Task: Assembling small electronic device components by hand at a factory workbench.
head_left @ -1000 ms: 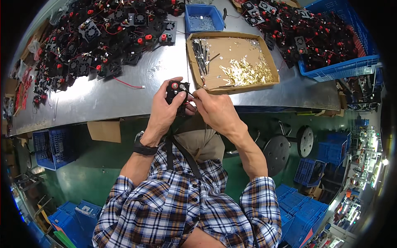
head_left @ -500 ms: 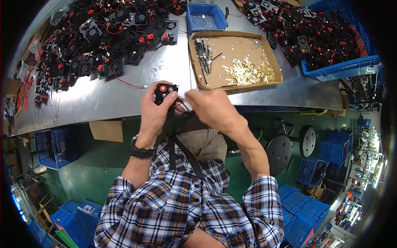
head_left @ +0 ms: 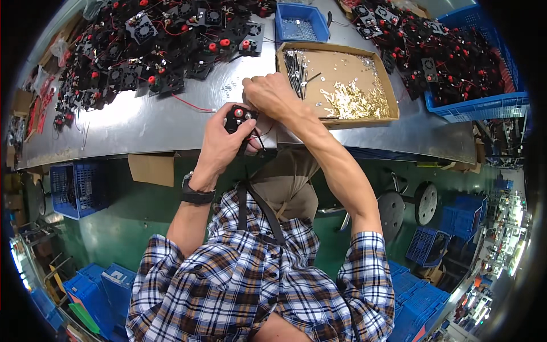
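My left hand (head_left: 228,134) is closed around a small black plastic panel (head_left: 232,122) just over the table's front edge. The panel bears a red terminal (head_left: 239,113) and a silver-topped one beside it, and thin dark and red wires hang below. Beyond it, my right hand (head_left: 266,93) is low over the metal table, between the panel and the cardboard tray. Its fingers are curled downward, and whatever is between the fingertips is hidden. Small silver nuts or washers (head_left: 228,87) lie just left of those fingers.
The cardboard tray (head_left: 364,119) holds gold ring terminals, silver pieces and black strips. Behind it stands a blue bin (head_left: 278,25) of small metal parts. Piles of black fan panels (head_left: 122,74) cover the left; a blue crate (head_left: 478,101) borders more on the right.
My right hand has moved away from the panel, forward and left to the tabletop beside the small metal parts. My left hand still holds the panel, and the whole view has shifted slightly.
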A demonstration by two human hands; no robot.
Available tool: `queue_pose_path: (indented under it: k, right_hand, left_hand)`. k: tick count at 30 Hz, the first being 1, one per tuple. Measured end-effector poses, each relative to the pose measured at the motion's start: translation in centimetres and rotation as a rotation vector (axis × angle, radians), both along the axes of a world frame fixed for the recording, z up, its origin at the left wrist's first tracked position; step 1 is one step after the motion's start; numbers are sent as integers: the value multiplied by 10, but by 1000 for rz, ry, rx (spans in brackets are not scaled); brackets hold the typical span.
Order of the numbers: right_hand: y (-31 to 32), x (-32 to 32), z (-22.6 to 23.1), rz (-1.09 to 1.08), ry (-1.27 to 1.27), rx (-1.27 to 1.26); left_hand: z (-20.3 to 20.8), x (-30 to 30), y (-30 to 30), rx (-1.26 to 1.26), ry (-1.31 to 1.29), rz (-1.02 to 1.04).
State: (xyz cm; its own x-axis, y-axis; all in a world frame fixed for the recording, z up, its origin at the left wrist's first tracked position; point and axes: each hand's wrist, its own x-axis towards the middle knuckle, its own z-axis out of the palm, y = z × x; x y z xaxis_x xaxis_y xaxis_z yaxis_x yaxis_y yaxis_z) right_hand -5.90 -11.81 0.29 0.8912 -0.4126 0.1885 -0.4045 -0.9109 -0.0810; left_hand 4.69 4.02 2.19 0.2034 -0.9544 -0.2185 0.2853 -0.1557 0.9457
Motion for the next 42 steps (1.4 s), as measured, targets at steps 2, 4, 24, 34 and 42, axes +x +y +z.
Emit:
queue_pose_path:
  k: [2,4,24,34,42]
  right_hand:
    - [-8,2,0,-18,-62,121]
    - [-17,4,3,-64,-83,104]
    - [36,-45,45,-17,-323,630]
    - [57,-46,34,-90,-362,593]
    - [58,-44,33,-168,-417,706]
  left_hand:
    - [-2,1,0,1,-6,3]
    - [-4,2,-1,4,-13,12]
    - [-6,3,-4,-15,-9,-15]
    - [-6,1,-4,-38,-156,3]
    - [-2,-3,-3,-76,-222,-2]
